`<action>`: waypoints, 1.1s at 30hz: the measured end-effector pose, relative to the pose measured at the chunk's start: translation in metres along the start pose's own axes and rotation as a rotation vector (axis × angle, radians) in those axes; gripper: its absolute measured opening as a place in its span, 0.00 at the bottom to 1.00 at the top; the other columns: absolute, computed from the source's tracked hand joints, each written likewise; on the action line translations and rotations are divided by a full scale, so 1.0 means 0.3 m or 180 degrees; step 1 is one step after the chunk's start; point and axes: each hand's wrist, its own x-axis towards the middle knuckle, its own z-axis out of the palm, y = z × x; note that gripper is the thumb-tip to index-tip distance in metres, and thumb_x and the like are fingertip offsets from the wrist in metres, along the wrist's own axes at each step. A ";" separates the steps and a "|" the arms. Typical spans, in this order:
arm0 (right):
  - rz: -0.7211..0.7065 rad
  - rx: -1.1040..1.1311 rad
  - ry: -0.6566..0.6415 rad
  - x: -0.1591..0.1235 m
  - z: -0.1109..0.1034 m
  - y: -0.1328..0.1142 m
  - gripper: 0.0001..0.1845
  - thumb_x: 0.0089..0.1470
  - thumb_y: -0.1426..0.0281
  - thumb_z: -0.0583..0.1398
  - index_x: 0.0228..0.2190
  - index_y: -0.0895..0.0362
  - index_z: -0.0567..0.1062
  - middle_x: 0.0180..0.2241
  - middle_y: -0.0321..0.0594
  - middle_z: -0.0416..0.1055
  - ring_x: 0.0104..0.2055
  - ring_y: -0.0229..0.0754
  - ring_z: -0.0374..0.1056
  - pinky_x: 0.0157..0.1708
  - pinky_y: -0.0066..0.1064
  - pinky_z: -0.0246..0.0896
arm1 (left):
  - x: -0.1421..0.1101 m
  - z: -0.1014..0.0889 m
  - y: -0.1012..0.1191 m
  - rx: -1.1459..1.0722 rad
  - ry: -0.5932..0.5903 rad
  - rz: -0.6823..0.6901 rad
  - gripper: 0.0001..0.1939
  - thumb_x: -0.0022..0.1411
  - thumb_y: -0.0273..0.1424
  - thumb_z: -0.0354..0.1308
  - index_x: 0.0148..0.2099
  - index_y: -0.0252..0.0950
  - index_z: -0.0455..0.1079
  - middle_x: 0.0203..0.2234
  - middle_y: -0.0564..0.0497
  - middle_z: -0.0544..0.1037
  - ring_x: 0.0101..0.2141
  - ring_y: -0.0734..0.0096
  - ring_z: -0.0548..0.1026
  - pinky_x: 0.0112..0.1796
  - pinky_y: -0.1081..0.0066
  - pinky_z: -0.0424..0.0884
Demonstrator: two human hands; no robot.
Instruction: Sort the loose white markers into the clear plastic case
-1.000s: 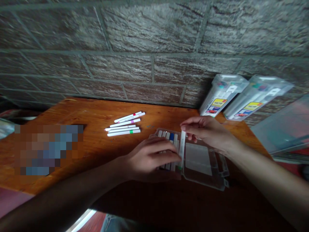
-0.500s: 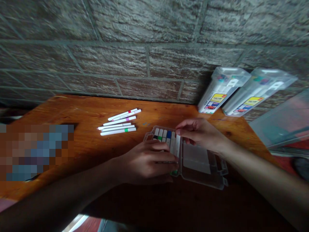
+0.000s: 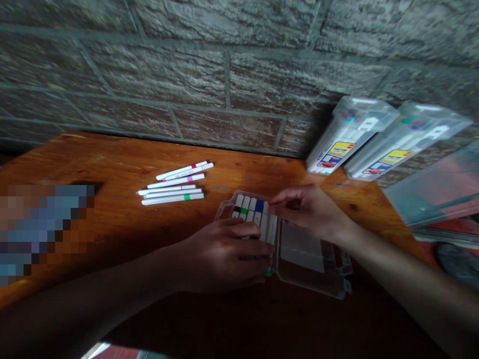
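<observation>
A stone-block wall (image 3: 254, 75) runs along the far side of my wooden table (image 3: 93, 154). Two clear tubs (image 3: 350, 137) of pens stand by the wall on the right. In front of me, the clear case (image 3: 245, 193) lies open on the table, its lid (image 3: 301, 279) folded out to the right.

My left hand (image 3: 220, 254) lies over the near half of the case, fingers bent across the pens. My right hand (image 3: 312, 209) reaches in from the other side, thumb and forefinger nearly together at the far end of the last pen (image 3: 273, 227), beside the hinge. I can't tell if either hand has hold of anything, or is only touching.

A row of pens (image 3: 247, 205) sits side by side in the case, with black, green and blue bands among them. As I judge it, this side is well filled; six loose pens (image 3: 174, 182) remain outside, on the table to the left.

My left hand hides the row's near ends, so I can't count it surely. A blocked-out patch (image 3: 48, 224) at the left edge is unreadable.
</observation>
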 end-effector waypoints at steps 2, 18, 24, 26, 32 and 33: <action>0.0019 0.0110 -0.0021 -0.001 0.000 0.005 0.08 0.56 0.64 0.70 0.35 0.56 0.85 0.24 0.36 0.78 0.23 0.35 0.67 0.20 0.27 0.58 | 0.001 0.000 0.000 0.0015 0.0004 0.0026 0.05 0.70 0.32 0.66 0.44 0.35 0.78 0.43 0.50 0.86 0.38 0.67 0.78 0.39 0.64 0.75; -0.0005 -0.0009 0.0027 -0.003 0.009 0.032 0.09 0.56 0.63 0.70 0.38 0.54 0.84 0.30 0.38 0.81 0.27 0.39 0.72 0.26 0.31 0.65 | -0.001 -0.003 0.006 -0.0038 0.0004 -0.0055 0.04 0.69 0.29 0.66 0.45 0.35 0.79 0.41 0.50 0.85 0.39 0.67 0.78 0.39 0.66 0.75; -0.0043 -0.0092 0.0043 -0.005 0.008 0.028 0.08 0.56 0.64 0.71 0.38 0.53 0.84 0.30 0.37 0.81 0.27 0.38 0.72 0.25 0.30 0.64 | 0.003 0.001 0.009 0.0041 -0.0027 -0.0051 0.03 0.70 0.30 0.66 0.42 0.36 0.79 0.40 0.52 0.85 0.38 0.67 0.78 0.38 0.66 0.74; -0.0060 -0.0148 0.0063 -0.006 0.009 0.025 0.08 0.55 0.65 0.71 0.38 0.54 0.84 0.29 0.36 0.80 0.26 0.38 0.70 0.24 0.30 0.63 | 0.002 0.002 0.010 0.0038 0.0006 -0.0045 0.03 0.70 0.29 0.65 0.42 0.36 0.79 0.39 0.52 0.85 0.38 0.67 0.78 0.37 0.66 0.74; -0.0065 -0.0210 0.0096 -0.009 0.012 0.021 0.09 0.56 0.64 0.71 0.38 0.54 0.84 0.29 0.37 0.80 0.26 0.38 0.70 0.24 0.30 0.62 | -0.002 0.006 0.011 0.0009 0.0058 0.0030 0.03 0.71 0.27 0.64 0.42 0.35 0.79 0.38 0.50 0.85 0.37 0.67 0.79 0.36 0.65 0.73; -0.0070 -0.0209 0.0091 -0.009 0.012 0.022 0.08 0.56 0.64 0.70 0.38 0.54 0.84 0.29 0.37 0.80 0.26 0.38 0.71 0.24 0.30 0.62 | -0.003 0.007 0.011 -0.0020 0.0047 0.0031 0.02 0.70 0.27 0.64 0.42 0.35 0.79 0.38 0.50 0.85 0.37 0.67 0.79 0.36 0.65 0.73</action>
